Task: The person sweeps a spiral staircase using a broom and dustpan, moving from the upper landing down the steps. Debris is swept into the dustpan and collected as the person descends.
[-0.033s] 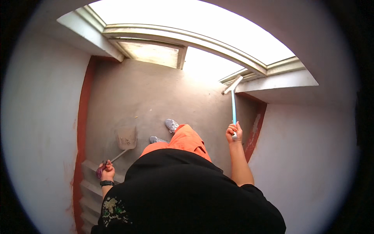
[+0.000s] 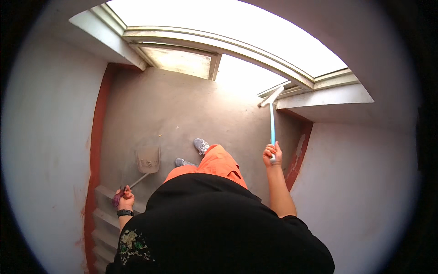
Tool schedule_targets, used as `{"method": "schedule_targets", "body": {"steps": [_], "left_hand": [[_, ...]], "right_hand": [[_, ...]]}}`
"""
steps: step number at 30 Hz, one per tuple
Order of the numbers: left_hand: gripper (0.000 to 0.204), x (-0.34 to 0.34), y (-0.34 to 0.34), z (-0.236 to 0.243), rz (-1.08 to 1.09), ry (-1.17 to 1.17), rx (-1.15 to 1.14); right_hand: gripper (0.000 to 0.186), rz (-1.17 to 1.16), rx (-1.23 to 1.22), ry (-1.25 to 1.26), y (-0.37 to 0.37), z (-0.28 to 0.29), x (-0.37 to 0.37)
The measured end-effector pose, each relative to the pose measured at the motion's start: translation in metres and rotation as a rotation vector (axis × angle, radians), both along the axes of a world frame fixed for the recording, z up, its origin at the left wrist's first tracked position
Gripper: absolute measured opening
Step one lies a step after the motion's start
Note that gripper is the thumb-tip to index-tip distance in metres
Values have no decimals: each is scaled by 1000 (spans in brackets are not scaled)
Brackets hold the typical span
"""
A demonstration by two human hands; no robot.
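Observation:
In my right hand [image 2: 273, 154] is the light blue stick of a broom [image 2: 273, 122], gripped near its pale end. The broom's narrow white head lies across the stick's far end, in front of the right part of the window frame; whether it touches the frame I cannot tell. My left hand [image 2: 127, 199] is closed on the long handle of a dustpan [image 2: 148, 160], beside a dark purple piece at the handle's near end. Bits of dirt lie in the pan, which is out over the floor to the left of my feet.
Concrete steps [image 2: 106, 215] run down at the left, beside a red-painted wall base [image 2: 97, 137]. Ahead stands a bright window with a pale frame [image 2: 214, 42]. A small yellowish scrap [image 2: 160, 135] lies on the grey floor [image 2: 182, 100]. A white wall [image 2: 356, 169] rises at the right.
My right hand and the broom have shifted very slightly to the left. The dustpan and my left hand are almost where they were.

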State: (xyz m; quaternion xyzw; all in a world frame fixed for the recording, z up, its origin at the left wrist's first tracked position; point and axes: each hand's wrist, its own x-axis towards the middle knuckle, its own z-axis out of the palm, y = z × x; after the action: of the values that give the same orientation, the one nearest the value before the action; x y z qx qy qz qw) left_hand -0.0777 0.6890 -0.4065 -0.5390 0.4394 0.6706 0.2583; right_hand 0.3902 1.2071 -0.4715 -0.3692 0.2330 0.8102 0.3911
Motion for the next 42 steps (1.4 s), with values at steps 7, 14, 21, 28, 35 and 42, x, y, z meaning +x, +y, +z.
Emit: {"method": "schedule_targets", "body": {"steps": [7, 14, 21, 28, 35, 42], "left_hand": [[28, 7, -23, -15, 19, 33, 14], [33, 8, -34, -20, 54, 41, 50], [52, 8, -23, -11, 124, -32, 11], [60, 7, -26, -8, 39, -42, 51], [45, 16, 12, 7, -53, -3, -35], [40, 29, 22, -7, -80, -28, -17]], "right_hand": [[33, 636, 124, -474, -24, 4, -76], [53, 1232, 377, -834, -21, 3, -101], [35, 999, 182, -757, -22, -14, -77], [13, 601, -145, -845, 4, -47, -2], [22, 703, -152, -912, 44, -109, 11], [13, 927, -111, -809, 4, -99, -45]]}}
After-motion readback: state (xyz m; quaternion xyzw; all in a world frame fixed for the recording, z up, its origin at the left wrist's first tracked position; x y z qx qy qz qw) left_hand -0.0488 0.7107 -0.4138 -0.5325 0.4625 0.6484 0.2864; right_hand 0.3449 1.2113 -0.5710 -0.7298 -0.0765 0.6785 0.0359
